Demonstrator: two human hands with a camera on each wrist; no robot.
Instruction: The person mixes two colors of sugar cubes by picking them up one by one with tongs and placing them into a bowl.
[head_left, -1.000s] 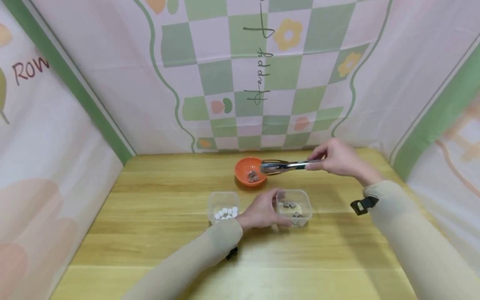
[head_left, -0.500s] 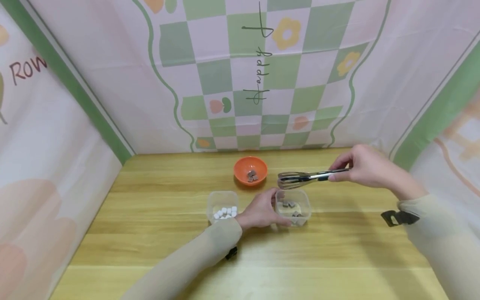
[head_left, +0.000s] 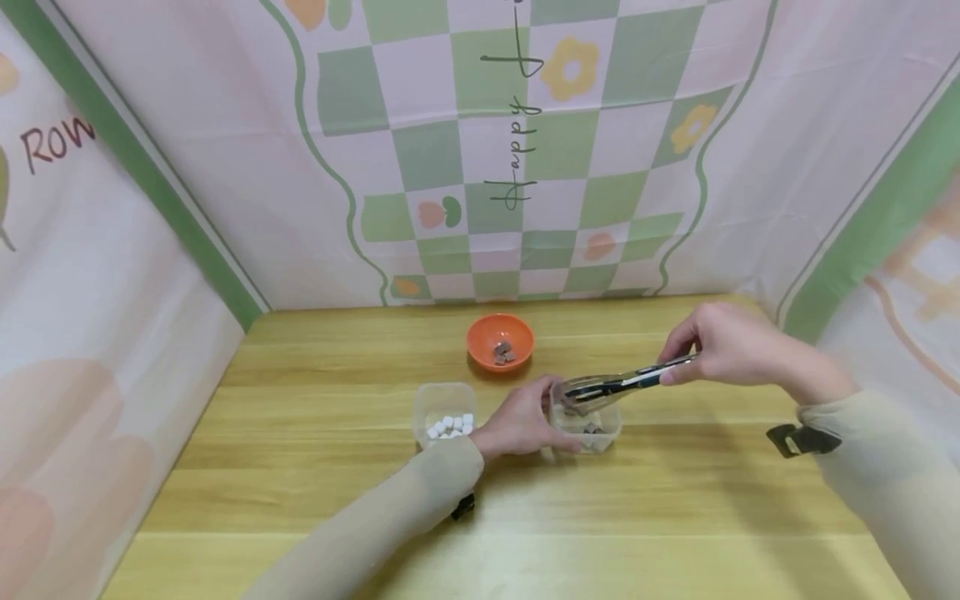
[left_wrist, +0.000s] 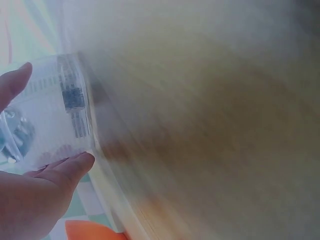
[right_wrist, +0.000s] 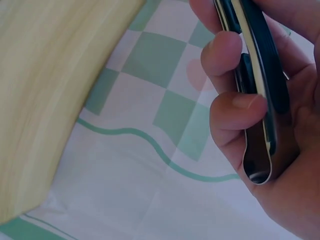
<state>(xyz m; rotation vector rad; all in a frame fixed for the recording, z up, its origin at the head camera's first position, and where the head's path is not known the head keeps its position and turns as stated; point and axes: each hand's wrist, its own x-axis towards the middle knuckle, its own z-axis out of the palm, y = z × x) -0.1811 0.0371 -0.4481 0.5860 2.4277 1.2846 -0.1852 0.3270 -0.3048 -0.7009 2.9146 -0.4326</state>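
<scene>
Tongs [head_left: 622,384] are pinched in the right hand [head_left: 723,346], tips dipping into the clear tub [head_left: 607,429]; left hand's [head_left: 517,423] grip clasps that tub on the table [head_left: 675,500].

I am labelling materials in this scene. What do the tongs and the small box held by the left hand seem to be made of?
Tongs: probably polished steel; they are silver, with mirror-like reflections on the handle in the right wrist view.
Small box: probably clear plastic; the brown pieces inside show through its thin walls.
</scene>
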